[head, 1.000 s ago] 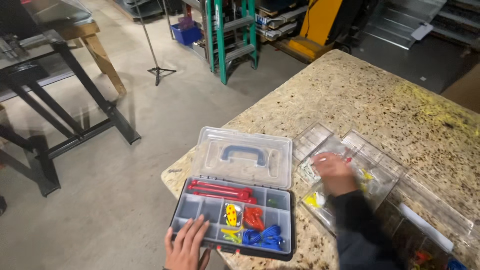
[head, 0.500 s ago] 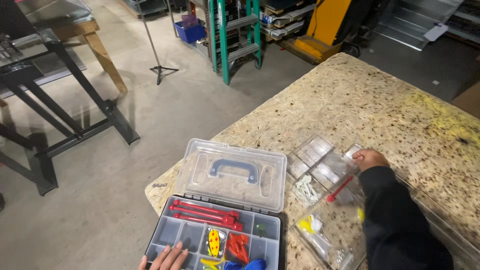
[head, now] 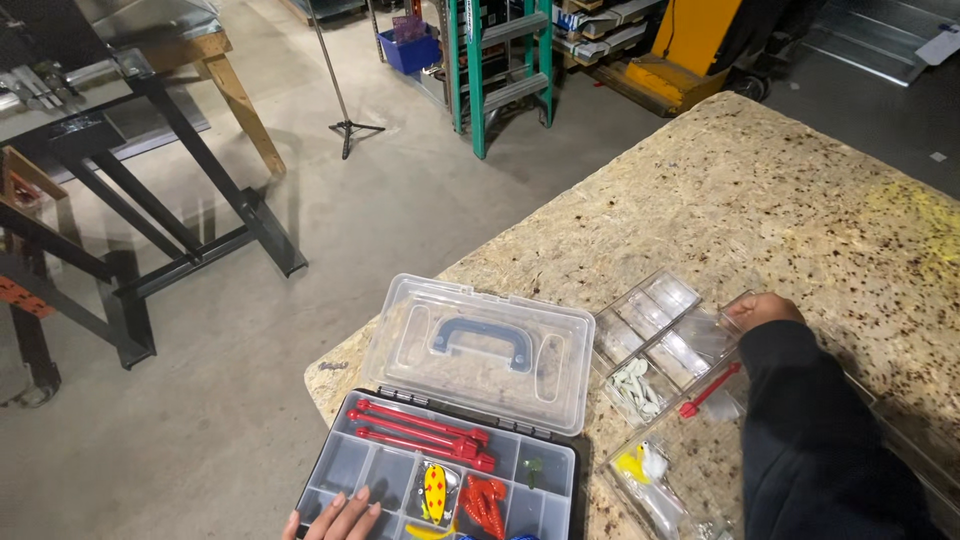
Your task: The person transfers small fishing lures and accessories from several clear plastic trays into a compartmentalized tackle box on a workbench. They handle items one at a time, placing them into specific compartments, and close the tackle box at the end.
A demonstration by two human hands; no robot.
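Observation:
An open compartment box with a clear lid and blue handle lies at the table's near edge. It holds long red pieces, a yellow lure with red dots and red soft baits. My left hand rests with fingers spread on the box's front compartments. My right hand, in a dark sleeve, reaches to the far edge of a clear divided tray that holds white baits and a red piece. Whether it grips the tray is hidden.
The speckled stone table stretches to the right. On the concrete floor stand a black metal stand, a green ladder, a thin tripod and a yellow machine.
My right hand has moved from the middle of the clear tray out to its far edge. The view has tilted up, so the box and my left hand sit lower in frame.

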